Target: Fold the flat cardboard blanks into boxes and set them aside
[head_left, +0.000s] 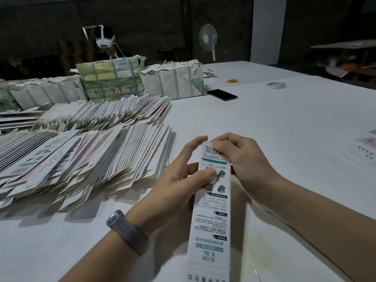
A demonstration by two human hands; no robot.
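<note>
A long narrow white box (211, 216) with green and black print is held lengthwise above the table, its far end pointing away from me. My left hand (179, 180) grips its left side, thumb pressed on the printed face. My right hand (242, 159) curls over the far end by the barcode, fingers pinching the top edge. Two fanned rows of flat cardboard blanks (85, 157) lie on the white table (284, 123) to the left.
Wrapped bundles of blanks (173, 80) stand at the back. A black phone (222, 94), a tape roll (276, 85) and rubber bands (233, 81) lie beyond. Finished boxes (364, 149) sit at the right edge. A person with a headset sits across; a fan (208, 37) stands behind.
</note>
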